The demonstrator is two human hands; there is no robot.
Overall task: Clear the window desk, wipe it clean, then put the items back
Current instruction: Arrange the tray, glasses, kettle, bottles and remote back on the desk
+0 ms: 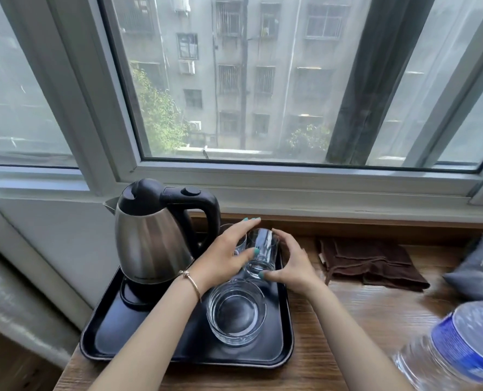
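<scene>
Step in hand looks like either the clearing or the put-back phase; can't tell which from this alone, but both hands are on the glassware at the back-right of the black tray [99, 342]. Left hand [223, 258] curls over a tumbler [263, 253], fingers across the top and thumb on its front, and seems to cover a 2nd glass [236, 238] just behind and left, mostly hidden, so whether it's gripping that one I can't tell. Right hand [287, 266] is cupped beside the tumbler on its right, thumb tip touching near the base, fingers arched over the rim w/o clearly closing; looks more like steadying than a grip. Hands are close together, w/ the tumbler between them. Tumbler stands upright on the tray, just right of the kettle [150, 238] and right behind the glass ashtray [236, 314]. Next move, in my judgement: lift or settle the glass straight up/down, keeping clear of the kettle handle and ashtray rim; glass on glass could clink or chip. Brown cloth [373, 263] lies folded on the wooden desk [347, 320], right of the tray, near for wiping. Water bottle [455, 342] sits at the near-right edge, blurred.
</scene>
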